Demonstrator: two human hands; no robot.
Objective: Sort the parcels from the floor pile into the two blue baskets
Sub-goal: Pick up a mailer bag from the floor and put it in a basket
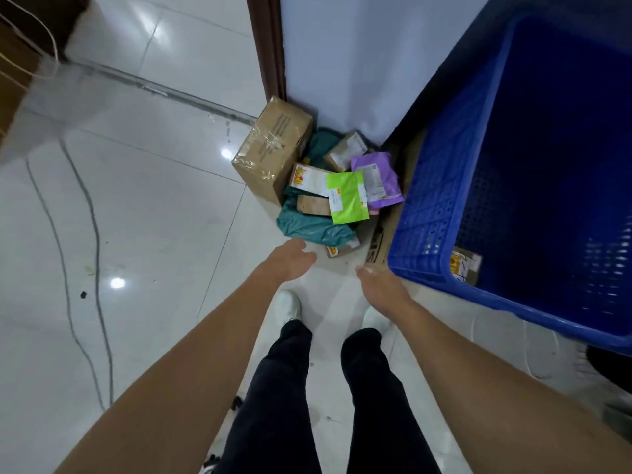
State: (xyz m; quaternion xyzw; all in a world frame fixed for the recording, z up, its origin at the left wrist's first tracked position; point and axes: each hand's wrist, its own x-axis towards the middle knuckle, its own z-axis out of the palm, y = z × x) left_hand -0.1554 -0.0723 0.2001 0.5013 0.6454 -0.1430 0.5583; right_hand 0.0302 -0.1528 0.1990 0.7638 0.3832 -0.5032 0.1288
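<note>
from the head view, your left hand [290, 261] and right hand [379, 285] both reach down with loose, open fingers, holding nothing. the parcel pile [328, 193] lies on the floor just ahead of them (in the corner). your left hand is nearer the teal bag [307, 227]. the blue basket [444, 186] stands to the right.

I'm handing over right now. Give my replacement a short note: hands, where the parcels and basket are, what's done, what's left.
Left hand: open, empty, reaching toward the pile.
Right hand: open, empty, beside the basket's corner.
Pile: on the floor in the wall corner, with a big cardboard box, green bag, purple bag and teal bags.
Blue basket: to the right; one small parcel inside. Only one basket is in view.
Left: nearly the whole pile.
</note>
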